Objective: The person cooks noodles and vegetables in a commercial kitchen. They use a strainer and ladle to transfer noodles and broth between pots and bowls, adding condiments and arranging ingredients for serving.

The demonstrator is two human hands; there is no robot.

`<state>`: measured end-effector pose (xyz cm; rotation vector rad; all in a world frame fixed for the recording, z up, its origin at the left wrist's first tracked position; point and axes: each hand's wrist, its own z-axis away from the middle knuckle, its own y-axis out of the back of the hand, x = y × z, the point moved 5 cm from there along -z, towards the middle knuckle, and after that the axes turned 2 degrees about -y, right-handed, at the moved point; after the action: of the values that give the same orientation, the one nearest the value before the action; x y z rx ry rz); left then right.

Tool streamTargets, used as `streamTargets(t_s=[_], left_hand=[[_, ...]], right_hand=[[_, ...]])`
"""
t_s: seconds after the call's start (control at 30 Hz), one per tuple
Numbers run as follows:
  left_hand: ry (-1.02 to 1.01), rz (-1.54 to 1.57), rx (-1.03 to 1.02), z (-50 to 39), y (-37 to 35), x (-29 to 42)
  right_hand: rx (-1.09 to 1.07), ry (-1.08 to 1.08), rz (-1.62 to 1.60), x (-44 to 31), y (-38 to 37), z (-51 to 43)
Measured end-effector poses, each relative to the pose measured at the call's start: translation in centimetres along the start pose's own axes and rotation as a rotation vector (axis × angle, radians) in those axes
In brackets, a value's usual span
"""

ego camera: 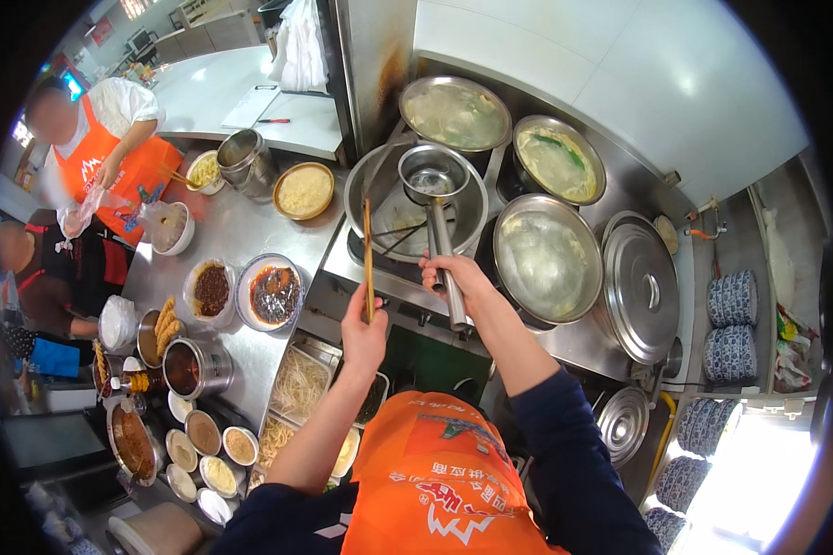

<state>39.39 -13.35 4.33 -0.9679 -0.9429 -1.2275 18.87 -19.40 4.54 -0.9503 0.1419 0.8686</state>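
My left hand [364,333] grips a pair of wooden chopsticks [368,243], their tips pointing away from me over the near left side of a wide steel pan [355,182]. In my right hand [461,276] is the long tubular handle of a deep steel ladle [435,166], held above that pan. A second, thinner metal handle [432,236] runs alongside it under my fingers; what it belongs to is hidden. Inside the ladle's bowl are wet, shiny spots. Dark thin rods cross the pan below.
Steaming pots [548,257] of cloudy broth stand right and behind, beside a lidded stockpot [642,291]. On the left counter [215,215] are bowls of dark sauce [275,295], a minced-garlic-like bowl [304,191] and seasoning tubs [241,445]. A co-worker in an orange apron [114,173] handles a plastic bag.
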Motion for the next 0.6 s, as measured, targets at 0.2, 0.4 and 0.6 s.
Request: streamTargets(t_s=[0.2, 0.4, 0.6], left_hand=[[-0.245, -0.311, 0.004, -0.2, -1.3, -3.3], [-0.437, -0.442, -0.05, -0.2, -2.0, -6.6], [-0.006, -0.261, -0.286, -1.5, 0.4, -8.3]], right_hand=[[-0.018, -0.074, 0.125, 0.0, 1.7, -5.1], [0.278, 0.036, 0.535, 2.0, 3.8, -4.8], [0.335, 0.225, 0.538, 5.4, 9.0, 6.5]])
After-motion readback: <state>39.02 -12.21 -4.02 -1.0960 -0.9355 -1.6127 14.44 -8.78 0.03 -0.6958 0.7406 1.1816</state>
